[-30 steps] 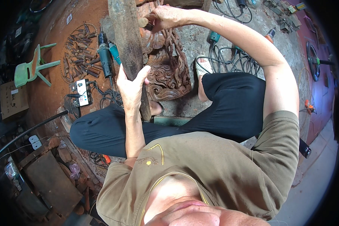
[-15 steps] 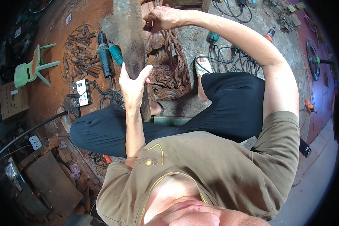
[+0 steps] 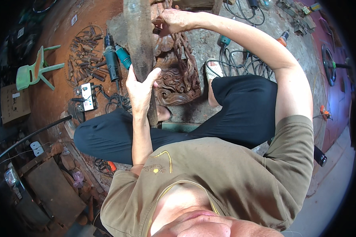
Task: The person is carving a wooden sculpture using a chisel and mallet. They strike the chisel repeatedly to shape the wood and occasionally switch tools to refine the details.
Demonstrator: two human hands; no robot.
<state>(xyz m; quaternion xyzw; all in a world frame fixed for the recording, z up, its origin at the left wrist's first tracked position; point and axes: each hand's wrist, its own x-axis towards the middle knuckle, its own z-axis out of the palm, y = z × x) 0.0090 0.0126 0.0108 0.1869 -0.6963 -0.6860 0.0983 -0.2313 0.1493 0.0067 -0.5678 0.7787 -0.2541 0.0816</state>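
A long, weathered wooden board (image 3: pixel 138 35) runs from the top edge down between my legs. My left hand (image 3: pixel 141 89) is wrapped round its lower part, thumb on the right side. Beyond the board's right edge, my right hand (image 3: pixel 174 20) is closed near its upper part, over a carved wooden piece (image 3: pixel 178 81). A small dark thing shows at those fingers, too hidden to name. The carving is dark brown with swirling relief and lies on the floor between my feet, its left side covered by the board.
Left of the board lie a teal power tool (image 3: pixel 123 57), a dark rotary tool (image 3: pixel 111 63), many wooden-handled chisels (image 3: pixel 87 55) and a white control box (image 3: pixel 88 96). A green plastic chair (image 3: pixel 37 71) stands farther left. Tangled black cables (image 3: pixel 247 65) lie right of my sandalled foot (image 3: pixel 214 68).
The upper end of the board has shifted slightly right. Both hands keep their holds and have barely moved.
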